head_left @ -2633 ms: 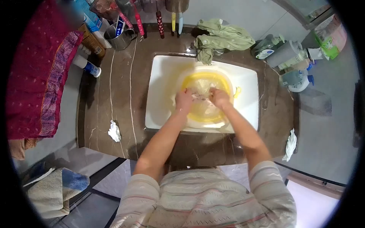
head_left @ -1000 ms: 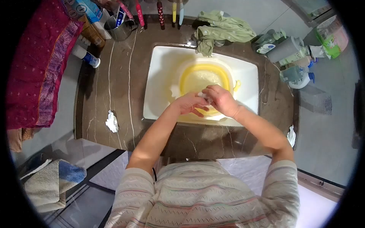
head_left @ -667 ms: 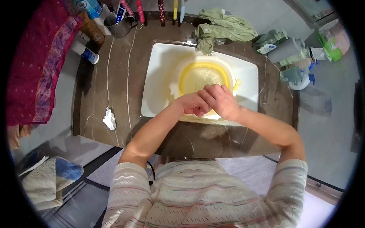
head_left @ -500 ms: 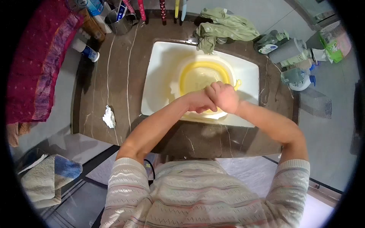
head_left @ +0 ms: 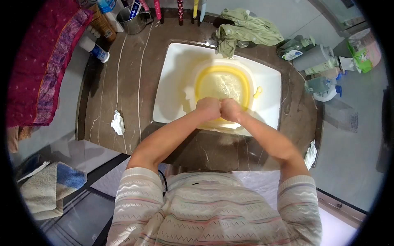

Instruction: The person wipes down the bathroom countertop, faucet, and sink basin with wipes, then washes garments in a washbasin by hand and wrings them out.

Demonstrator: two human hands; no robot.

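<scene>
My left hand [head_left: 208,108] and my right hand [head_left: 231,110] are both closed, side by side and touching, over the near part of a yellow-and-white basin [head_left: 198,84]. What they grip is hidden by the fingers; a small white item showed between them earlier. The basin holds rippling water and sits in a white rectangular sink [head_left: 170,82]. Draped over the tap behind the sink is a green cloth [head_left: 250,30].
A metal cup [head_left: 133,22] and a tube [head_left: 98,53] are at the back left, several bottles [head_left: 314,59] at the back right. Crumpled white pieces lie on the left counter [head_left: 117,123] and right edge [head_left: 310,155]. A red cloth [head_left: 41,65] hangs at left.
My hands were clasped one over the other around a small white item; now they are fists side by side, lower and more level. The right elbow has moved inward.
</scene>
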